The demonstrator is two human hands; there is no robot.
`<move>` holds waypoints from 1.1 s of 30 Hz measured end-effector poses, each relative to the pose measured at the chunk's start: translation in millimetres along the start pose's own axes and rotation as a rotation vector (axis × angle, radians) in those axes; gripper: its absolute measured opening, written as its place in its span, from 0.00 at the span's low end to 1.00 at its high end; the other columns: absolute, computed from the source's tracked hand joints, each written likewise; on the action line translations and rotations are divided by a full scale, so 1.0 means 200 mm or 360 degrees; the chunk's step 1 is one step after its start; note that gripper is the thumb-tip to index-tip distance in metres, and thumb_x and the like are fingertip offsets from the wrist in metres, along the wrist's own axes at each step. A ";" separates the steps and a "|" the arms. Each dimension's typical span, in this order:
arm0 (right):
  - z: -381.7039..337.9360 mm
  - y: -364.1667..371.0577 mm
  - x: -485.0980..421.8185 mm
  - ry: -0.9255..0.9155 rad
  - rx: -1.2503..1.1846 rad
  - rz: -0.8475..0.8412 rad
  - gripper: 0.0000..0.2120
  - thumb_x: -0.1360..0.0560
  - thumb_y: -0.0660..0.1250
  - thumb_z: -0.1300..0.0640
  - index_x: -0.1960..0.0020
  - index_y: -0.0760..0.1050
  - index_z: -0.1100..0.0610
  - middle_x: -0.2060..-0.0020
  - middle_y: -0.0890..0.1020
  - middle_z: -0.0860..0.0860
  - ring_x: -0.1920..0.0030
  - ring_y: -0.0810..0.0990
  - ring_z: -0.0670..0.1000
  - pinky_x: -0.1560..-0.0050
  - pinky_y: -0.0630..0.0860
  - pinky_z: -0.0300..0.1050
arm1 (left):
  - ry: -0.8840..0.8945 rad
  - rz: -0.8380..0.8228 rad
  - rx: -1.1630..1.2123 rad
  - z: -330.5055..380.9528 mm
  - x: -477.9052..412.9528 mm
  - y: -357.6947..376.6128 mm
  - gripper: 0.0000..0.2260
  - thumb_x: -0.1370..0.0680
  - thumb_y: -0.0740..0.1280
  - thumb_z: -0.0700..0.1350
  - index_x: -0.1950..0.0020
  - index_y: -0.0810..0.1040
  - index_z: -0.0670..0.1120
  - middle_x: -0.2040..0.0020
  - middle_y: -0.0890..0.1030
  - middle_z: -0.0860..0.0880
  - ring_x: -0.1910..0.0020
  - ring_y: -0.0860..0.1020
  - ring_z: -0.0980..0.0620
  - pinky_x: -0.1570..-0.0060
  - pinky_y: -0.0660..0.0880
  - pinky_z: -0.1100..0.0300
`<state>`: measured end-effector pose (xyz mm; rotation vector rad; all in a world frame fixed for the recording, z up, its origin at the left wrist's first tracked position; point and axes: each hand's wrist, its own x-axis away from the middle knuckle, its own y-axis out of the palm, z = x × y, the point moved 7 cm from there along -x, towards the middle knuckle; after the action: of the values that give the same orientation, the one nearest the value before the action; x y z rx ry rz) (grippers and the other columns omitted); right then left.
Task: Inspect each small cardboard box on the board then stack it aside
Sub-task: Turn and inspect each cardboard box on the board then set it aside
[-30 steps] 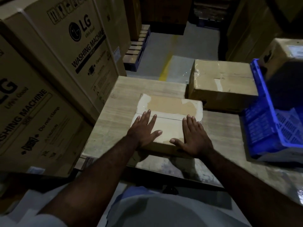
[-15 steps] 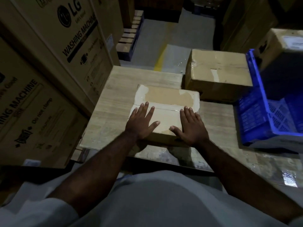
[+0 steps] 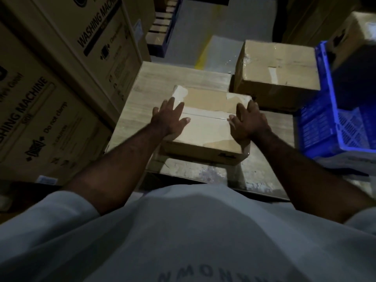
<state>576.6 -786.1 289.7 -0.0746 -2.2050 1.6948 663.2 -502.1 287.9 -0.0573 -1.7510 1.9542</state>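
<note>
Item: small cardboard box (image 3: pixel 205 129), taped, at the tabletop's (image 3: pixel 183 76) near edge; your left hand (image 3: pixel 169 119) and right hand (image 3: pixel 249 122) lie flat, fingers spread, on its top, gripping nothing; probably light, stiff, tape-slick, so take its opposite side walls.

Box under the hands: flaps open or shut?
Shut. On the small box the flaps lie flat, clear tape runs along the seam; left hand and right hand rest on top.
</note>
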 end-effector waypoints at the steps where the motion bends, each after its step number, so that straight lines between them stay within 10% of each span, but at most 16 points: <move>1: 0.02 -0.01 -0.02 0.0023 -0.0003 -0.0036 0.33 0.16 0.54 0.35 0.16 0.55 0.50 0.16 0.50 0.62 0.17 0.48 0.64 0.20 0.54 0.64 | -0.0026 -0.0025 0.0015 -0.02 -0.01 -0.01 0.34 0.19 0.54 0.68 0.17 0.52 0.56 0.15 0.48 0.43 0.17 0.50 0.39 0.24 0.52 0.35; 9: 0.06 0.03 -0.05 0.0180 -0.0604 -0.0134 0.31 0.15 0.58 0.40 0.15 0.54 0.44 0.20 0.63 0.64 0.21 0.64 0.66 0.23 0.64 0.58 | -0.0160 -0.0245 0.0395 -0.05 -0.06 -0.01 0.41 0.26 0.55 0.75 0.17 0.54 0.58 0.17 0.58 0.44 0.19 0.59 0.39 0.24 0.61 0.42; 15: 0.07 -0.01 0.00 0.0327 -0.1270 0.0086 0.28 0.17 0.67 0.57 0.20 0.66 0.48 0.23 0.72 0.54 0.26 0.72 0.57 0.26 0.73 0.56 | -0.0242 -0.0118 0.0825 -0.02 -0.10 -0.07 0.25 0.21 0.71 0.60 0.30 0.72 0.47 0.28 0.76 0.44 0.31 0.75 0.42 0.42 0.69 0.59; 23: 0.10 -0.10 0.05 0.0207 -0.1524 0.0218 0.44 0.21 0.73 0.62 0.14 0.51 0.49 0.26 0.75 0.51 0.32 0.77 0.51 0.32 0.78 0.56 | -0.0465 0.0153 0.0865 -0.07 -0.04 -0.19 0.60 0.30 0.79 0.62 0.17 0.34 0.56 0.24 0.67 0.32 0.31 0.74 0.32 0.35 0.72 0.46; 28: 0.09 -0.22 0.12 -0.0040 -0.1536 0.0362 0.31 0.20 0.70 0.64 0.21 0.67 0.47 0.36 0.79 0.36 0.36 0.77 0.35 0.35 0.79 0.43 | -0.0355 0.0446 0.0998 -0.08 -0.01 -0.32 0.63 0.33 0.83 0.57 0.16 0.37 0.52 0.18 0.63 0.42 0.25 0.70 0.39 0.33 0.73 0.46; 33: 0.08 -0.20 0.21 0.0069 -0.1513 0.0591 0.23 0.19 0.70 0.60 0.25 0.69 0.57 0.34 0.78 0.46 0.36 0.78 0.40 0.38 0.79 0.40 | -0.0267 0.0646 0.1167 -0.07 0.03 -0.32 0.55 0.36 0.85 0.49 0.20 0.52 0.53 0.23 0.70 0.41 0.27 0.71 0.41 0.35 0.76 0.44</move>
<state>540.0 -802.0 334.8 -0.7761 -2.8700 0.6058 684.7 -483.7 347.1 0.0102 -1.0616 2.8590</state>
